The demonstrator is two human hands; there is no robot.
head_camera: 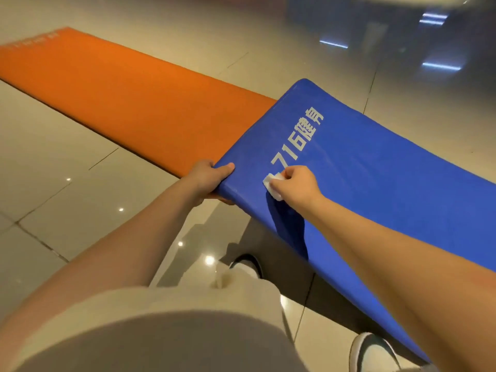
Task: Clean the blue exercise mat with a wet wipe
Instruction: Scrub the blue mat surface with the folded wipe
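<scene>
Blue exercise mat (375, 183), a long padded foam rectangle, is raised off the glossy beige tiled floor (53, 197) at its near corner and slopes across in front of me, so that the working face is presented at arm height instead of lying flat below. Its far corner sits over the end of the orange rectangular floor mat (120, 98), which lies flat on the tiles and plays no part in this step. My left hand (206, 181) acts as the support: the thumb is laid on the top face at the corner and the fingers are wrapped underneath, clamping the edge so the sheet does not sag or shift under wiping pressure. My right hand (295, 183) does the cleaning: its fingers are drawn together and curled down onto the small white folded wet wipe (269, 181), pinching it and pressing it against the blue surface. The wipe is positioned at the near end of the white printed lettering (298, 140), close to the supported corner, where the foam is stiffest under load. A darker patch runs along the mat below the wipe; I cannot tell whether it is moisture or my arm's shadow. Judged from this position, most of the mat's length remains to be covered.
</scene>
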